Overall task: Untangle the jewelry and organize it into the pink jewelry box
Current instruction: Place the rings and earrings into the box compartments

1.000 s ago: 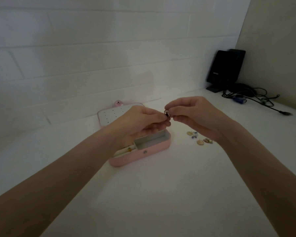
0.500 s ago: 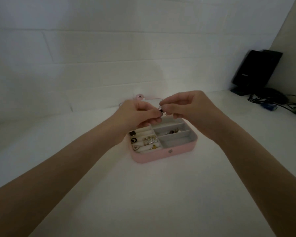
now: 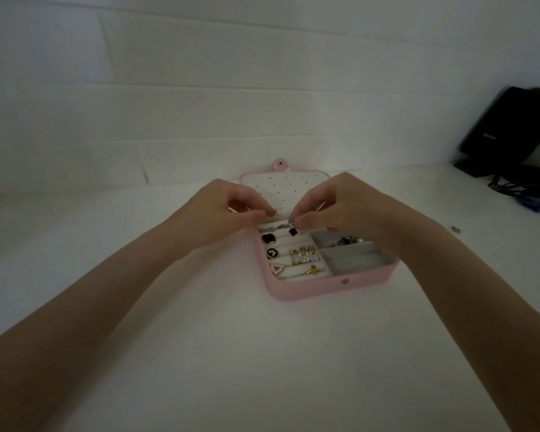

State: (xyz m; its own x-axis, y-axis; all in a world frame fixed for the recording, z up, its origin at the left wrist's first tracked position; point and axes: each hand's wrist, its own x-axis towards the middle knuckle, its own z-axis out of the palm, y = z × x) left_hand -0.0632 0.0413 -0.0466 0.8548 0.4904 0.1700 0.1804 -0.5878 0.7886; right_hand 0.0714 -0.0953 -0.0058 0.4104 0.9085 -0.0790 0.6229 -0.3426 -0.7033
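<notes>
The pink jewelry box (image 3: 309, 289) lay open on the white counter (image 3: 262, 369), its perforated lid (image 3: 281, 188) folded back toward the far wall. Both hands hovered over the far edge of the tray. The right hand (image 3: 340, 207) pinched a small black square earring (image 3: 292, 232) between thumb and forefinger, holding it just above the far end of the ring-roll section on the left of the box. The left hand (image 3: 228, 210) had its fingers curled, the tips drawn together close to the right hand's — whether they held a backing or a post I could not tell, the light being too dim.

The rolls already carried pieces: a black clover stud (image 3: 268, 238), a round black one (image 3: 272, 252), a white triangular one (image 3: 276, 269), a cluster of gold rings (image 3: 304, 254) and a small yellow piece (image 3: 313, 270). The far right compartment held mixed metal items (image 3: 346, 241); the near right one (image 3: 353, 260) was bare.

By my judgement the step in hand was seating this earring in the far roll beside its mates — a fine, steady lowering into the slot, then a release. One small piece (image 3: 455, 228) lay on the counter well to the right, so sorting was likely unfinished
</notes>
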